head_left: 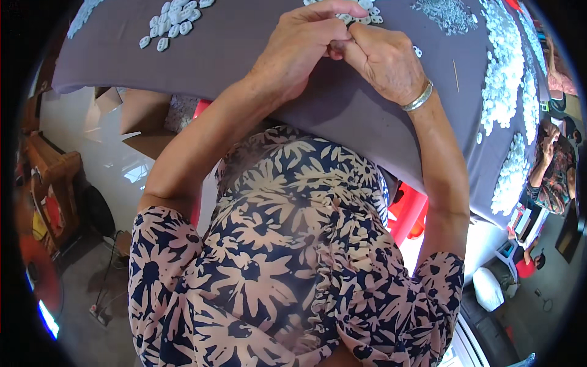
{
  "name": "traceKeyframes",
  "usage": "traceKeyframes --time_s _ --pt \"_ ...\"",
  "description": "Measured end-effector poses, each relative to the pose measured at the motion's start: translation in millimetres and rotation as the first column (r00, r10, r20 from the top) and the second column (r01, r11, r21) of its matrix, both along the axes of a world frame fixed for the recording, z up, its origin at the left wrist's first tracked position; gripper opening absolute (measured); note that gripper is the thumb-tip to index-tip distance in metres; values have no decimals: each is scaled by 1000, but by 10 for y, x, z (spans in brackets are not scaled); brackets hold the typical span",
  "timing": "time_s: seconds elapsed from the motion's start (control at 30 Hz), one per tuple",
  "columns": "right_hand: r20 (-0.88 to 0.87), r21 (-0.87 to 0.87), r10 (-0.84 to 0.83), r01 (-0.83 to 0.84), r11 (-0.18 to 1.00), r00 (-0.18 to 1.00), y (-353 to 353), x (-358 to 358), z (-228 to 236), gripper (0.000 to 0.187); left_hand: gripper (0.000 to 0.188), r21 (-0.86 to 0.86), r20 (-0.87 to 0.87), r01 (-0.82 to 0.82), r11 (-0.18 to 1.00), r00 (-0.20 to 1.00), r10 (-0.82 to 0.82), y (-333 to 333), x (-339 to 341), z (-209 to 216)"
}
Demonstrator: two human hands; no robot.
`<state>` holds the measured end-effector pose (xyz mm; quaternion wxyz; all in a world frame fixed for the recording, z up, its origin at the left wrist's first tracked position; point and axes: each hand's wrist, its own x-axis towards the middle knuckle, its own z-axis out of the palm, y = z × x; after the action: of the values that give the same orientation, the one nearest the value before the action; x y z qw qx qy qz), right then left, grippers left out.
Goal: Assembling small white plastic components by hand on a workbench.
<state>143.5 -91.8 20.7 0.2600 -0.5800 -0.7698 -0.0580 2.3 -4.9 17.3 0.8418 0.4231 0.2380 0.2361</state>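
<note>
My left hand point(298, 50) and my right hand point(389, 66) meet over the grey-covered table point(244, 73), near the top of the view. The left hand's thumb and fingers are closed in a pinch, pressed against the curled fingers of the right. Whatever lies between the fingertips is hidden. Just beyond them lies a small group of white oval plastic pieces point(375, 13), partly covered by the left fingers. One more white oval piece point(417, 51) rests right beside the right hand, and a silvery bracelet point(418, 98) circles the right wrist.
To the left is a cluster of white oval pieces point(174, 19). At the right lie a heap of small pale bits point(449, 13), a thin stick point(456, 75) and a long pile of white pieces point(501, 79). Other people point(550, 165) sit beyond the table's right edge.
</note>
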Motion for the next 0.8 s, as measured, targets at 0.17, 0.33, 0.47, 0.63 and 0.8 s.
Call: traceKeyframes --time_s 0.17,0.33,0.47,0.63,0.8 --pt "-36 67 -38 40 997 999 29 -8 31 22 24 165 43 -30 986 999 23 19 -10 -28" --pt "-148 91 -161 176 980 976 -6 99 130 25 17 516 -32 -129 847 985 169 263 -161 278" --pt "-411 29 -338 382 924 847 12 312 81 20 7 881 -287 140 453 917 276 749 -436 431" --pt "-443 -114 -158 120 986 882 39 259 49 7 6 938 -260 346 -9 722 641 904 -648 449" --pt "-223 -48 -12 1 999 975 66 123 59 5 6 925 -19 292 -243 674 739 894 -542 434"
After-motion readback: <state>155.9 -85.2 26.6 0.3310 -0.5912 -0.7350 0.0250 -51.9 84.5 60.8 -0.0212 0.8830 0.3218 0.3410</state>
